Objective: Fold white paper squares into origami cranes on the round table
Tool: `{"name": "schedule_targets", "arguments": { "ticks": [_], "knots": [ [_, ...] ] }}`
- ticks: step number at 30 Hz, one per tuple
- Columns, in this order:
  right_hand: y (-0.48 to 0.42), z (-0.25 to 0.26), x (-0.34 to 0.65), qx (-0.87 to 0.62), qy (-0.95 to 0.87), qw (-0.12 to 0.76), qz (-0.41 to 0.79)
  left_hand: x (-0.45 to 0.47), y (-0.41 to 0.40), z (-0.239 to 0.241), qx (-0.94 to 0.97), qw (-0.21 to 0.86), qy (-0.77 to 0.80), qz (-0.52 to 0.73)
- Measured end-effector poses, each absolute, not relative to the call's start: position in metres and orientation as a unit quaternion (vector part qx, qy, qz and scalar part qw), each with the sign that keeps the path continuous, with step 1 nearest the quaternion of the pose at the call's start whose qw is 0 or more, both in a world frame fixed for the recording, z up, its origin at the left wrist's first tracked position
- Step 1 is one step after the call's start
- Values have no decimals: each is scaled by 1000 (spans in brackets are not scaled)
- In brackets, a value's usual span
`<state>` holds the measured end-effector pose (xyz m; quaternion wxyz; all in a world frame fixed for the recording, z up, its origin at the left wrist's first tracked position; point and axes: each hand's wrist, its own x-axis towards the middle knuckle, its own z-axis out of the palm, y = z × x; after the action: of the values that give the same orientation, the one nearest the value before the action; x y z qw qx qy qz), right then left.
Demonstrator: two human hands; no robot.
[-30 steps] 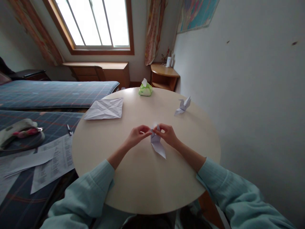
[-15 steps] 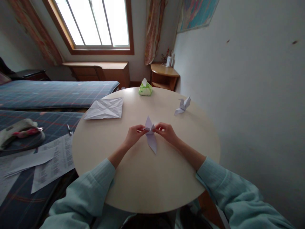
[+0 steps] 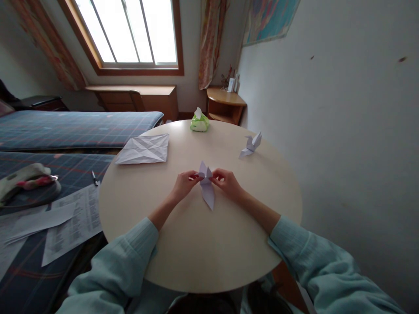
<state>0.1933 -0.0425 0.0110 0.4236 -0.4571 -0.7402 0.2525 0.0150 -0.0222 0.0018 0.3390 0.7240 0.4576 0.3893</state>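
Note:
A white origami crane (image 3: 207, 192) is held over the middle of the round table (image 3: 212, 248), one wing pointing toward me and another away. My left hand (image 3: 183, 185) pinches its left side between thumb and fingers. On the opposite side, my right hand (image 3: 228, 183) pinches it the same way. The parts of the paper under my fingertips are hidden. A second white origami crane (image 3: 251, 145) stands apart at the table's right, its wings raised.
Creased white paper (image 3: 144, 149) lies at the table's back left. A green tissue pack (image 3: 199, 124) sits at the far edge. Left of the table, a plaid bed (image 3: 75, 163) bears printed sheets (image 3: 75, 222), a pen (image 3: 94, 178) and a bag-like item (image 3: 28, 181). A wall (image 3: 343, 131) runs along the right.
The held crane's centre has shifted slightly, and its right-hand fold stands up a little more between my hands. Both hands keep their pinch in nearly the same place.

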Motion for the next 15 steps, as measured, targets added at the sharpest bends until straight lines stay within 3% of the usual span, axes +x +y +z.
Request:
{"name": "schedule_targets", "arguments": {
  "ticks": [15],
  "knots": [
    [-40, 7, 197, -504, -688, 436, 290, 14, -23, 4, 723, 314, 491, 371]
  ]
}}
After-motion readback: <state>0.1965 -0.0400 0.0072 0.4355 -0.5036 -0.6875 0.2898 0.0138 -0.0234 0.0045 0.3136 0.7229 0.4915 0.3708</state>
